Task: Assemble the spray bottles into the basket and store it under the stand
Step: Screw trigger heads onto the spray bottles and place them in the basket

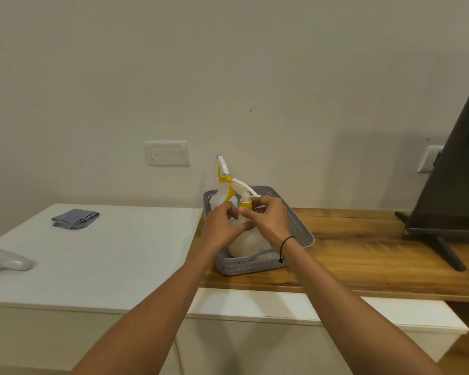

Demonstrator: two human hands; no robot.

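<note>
Near bottle point(244, 240): light, smooth plastic; best held at yellow collar point(246, 204).
Left hand point(222, 226): closed on its body.
Right hand point(268, 220): pinching the collar.
Basket point(298, 226): stiff, light.

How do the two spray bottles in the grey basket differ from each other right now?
The near spray bottle is held by both hands, left hand and right hand; the far spray bottle stands untouched. The near one sits at the front of the basket, the far one at its back corner. The far bottle's nozzle points up, the near one's slants to the right. Both have pale bodies and yellow-and-white trigger heads.
</note>
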